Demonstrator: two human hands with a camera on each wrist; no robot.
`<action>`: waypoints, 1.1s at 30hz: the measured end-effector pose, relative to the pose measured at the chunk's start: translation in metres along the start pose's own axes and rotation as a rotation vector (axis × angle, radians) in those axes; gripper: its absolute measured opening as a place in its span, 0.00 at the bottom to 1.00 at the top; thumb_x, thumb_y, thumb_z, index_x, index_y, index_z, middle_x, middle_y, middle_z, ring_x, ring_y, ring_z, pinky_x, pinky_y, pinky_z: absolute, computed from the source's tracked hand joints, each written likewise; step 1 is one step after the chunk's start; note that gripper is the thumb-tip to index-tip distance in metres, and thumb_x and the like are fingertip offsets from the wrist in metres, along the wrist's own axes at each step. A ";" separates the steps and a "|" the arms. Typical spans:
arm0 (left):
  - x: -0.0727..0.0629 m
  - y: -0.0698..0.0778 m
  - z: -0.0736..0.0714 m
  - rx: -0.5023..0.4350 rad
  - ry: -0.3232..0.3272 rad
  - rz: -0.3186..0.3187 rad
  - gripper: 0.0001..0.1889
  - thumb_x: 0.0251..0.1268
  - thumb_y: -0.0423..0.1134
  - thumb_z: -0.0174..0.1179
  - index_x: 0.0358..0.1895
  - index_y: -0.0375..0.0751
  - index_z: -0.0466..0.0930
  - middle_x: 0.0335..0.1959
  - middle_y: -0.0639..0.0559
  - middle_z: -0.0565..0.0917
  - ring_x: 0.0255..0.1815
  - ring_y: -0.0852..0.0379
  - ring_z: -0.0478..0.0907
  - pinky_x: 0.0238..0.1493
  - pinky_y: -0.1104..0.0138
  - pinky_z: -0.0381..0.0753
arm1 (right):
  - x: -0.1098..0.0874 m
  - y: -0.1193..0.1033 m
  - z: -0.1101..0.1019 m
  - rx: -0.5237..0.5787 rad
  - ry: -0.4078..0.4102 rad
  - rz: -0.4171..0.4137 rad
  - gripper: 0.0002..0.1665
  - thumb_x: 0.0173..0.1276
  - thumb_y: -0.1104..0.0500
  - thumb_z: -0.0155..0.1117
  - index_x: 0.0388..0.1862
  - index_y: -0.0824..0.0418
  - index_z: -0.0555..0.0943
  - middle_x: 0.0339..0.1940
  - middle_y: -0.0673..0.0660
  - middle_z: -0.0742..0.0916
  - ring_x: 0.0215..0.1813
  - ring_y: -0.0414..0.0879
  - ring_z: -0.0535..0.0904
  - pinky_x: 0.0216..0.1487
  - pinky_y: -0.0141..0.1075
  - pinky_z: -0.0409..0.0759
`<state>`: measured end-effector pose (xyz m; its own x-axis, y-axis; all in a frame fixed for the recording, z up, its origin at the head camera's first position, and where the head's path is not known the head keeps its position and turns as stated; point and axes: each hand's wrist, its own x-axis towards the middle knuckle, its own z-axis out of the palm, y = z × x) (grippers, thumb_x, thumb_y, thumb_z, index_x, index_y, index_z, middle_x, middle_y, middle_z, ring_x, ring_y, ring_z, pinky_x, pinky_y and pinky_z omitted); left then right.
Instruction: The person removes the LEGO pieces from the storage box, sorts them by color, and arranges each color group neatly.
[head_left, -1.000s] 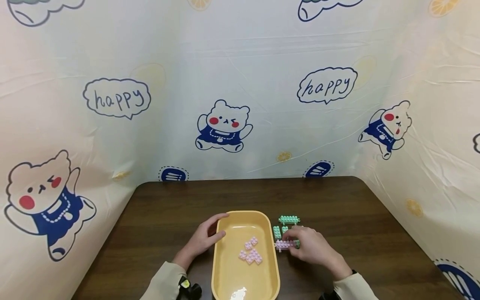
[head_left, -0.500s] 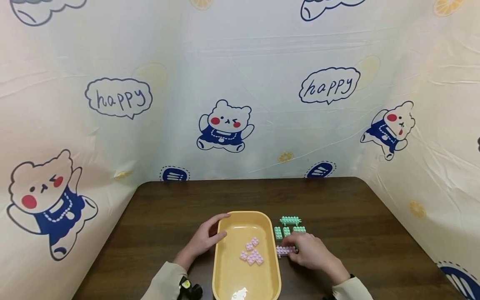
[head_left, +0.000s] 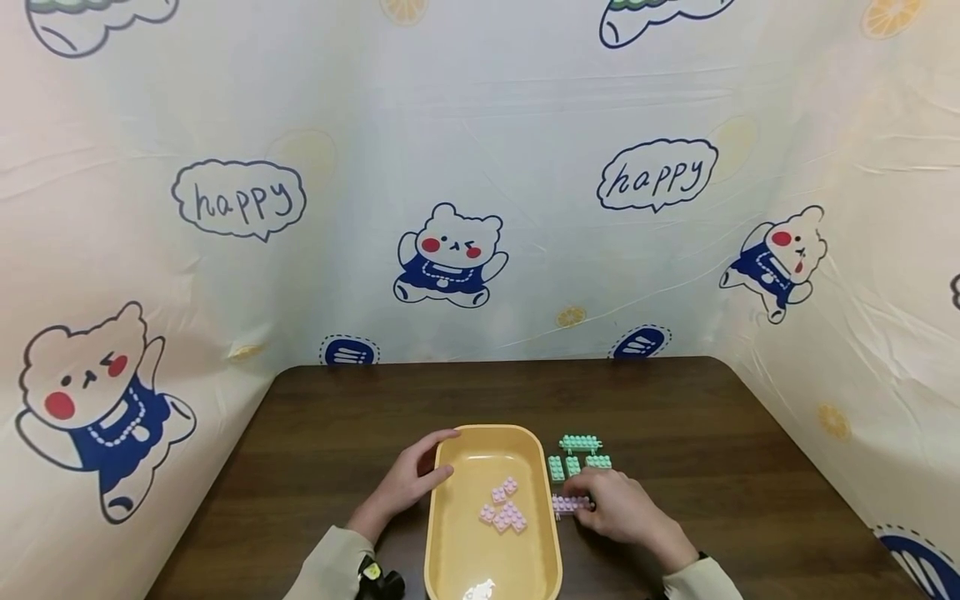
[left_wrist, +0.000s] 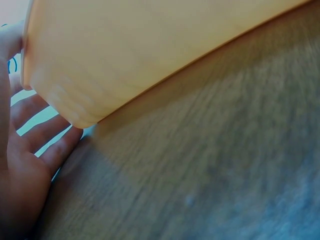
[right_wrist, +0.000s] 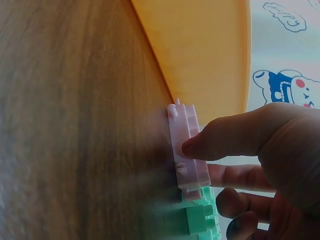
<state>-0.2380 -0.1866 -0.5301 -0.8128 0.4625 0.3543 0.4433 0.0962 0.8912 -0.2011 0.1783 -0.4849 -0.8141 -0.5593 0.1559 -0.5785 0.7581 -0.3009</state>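
Your right hand (head_left: 618, 507) pinches the long pink block (head_left: 564, 504) beside the tray (head_left: 453, 554).
Nearest to you is the yellow tray, with small pink pieces (head_left: 509, 510) lying in it; your left hand (head_left: 405, 482) spreads around its far left corner, fingers rather straight, which is good for steadying. Just right of the tray, your right thumb and first finger hold the pink block near its middle (whether it rests fully on the table (head_left: 360, 417), I cannot tell). Better to pinch lightly, hold it level, and let the knuckles not knock the green blocks (head_left: 556, 469) a little farther away.
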 end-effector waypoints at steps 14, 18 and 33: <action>-0.001 -0.001 0.001 0.007 0.001 0.010 0.26 0.69 0.26 0.55 0.69 0.34 0.64 0.65 0.32 0.71 0.55 0.34 0.77 0.50 0.70 0.81 | -0.002 -0.003 0.001 -0.042 0.027 -0.027 0.13 0.54 0.58 0.72 0.38 0.45 0.84 0.33 0.39 0.83 0.35 0.35 0.77 0.28 0.34 0.76; 0.000 0.005 0.001 -0.003 -0.004 0.006 0.27 0.68 0.24 0.54 0.69 0.29 0.62 0.64 0.27 0.70 0.54 0.29 0.76 0.49 0.71 0.81 | -0.001 -0.003 0.002 -0.041 0.020 -0.024 0.13 0.54 0.58 0.72 0.38 0.46 0.84 0.33 0.39 0.83 0.35 0.35 0.78 0.28 0.34 0.76; 0.000 0.031 0.001 -0.020 -0.019 -0.001 0.26 0.68 0.24 0.54 0.68 0.25 0.62 0.64 0.24 0.69 0.54 0.27 0.75 0.49 0.71 0.81 | 0.000 -0.002 -0.007 0.021 0.004 -0.006 0.16 0.55 0.58 0.72 0.44 0.47 0.84 0.37 0.41 0.85 0.38 0.37 0.79 0.33 0.36 0.79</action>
<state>-0.2236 -0.1826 -0.5033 -0.8059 0.4789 0.3481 0.4347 0.0793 0.8971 -0.2000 0.1786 -0.4780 -0.8110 -0.5624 0.1614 -0.5821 0.7478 -0.3193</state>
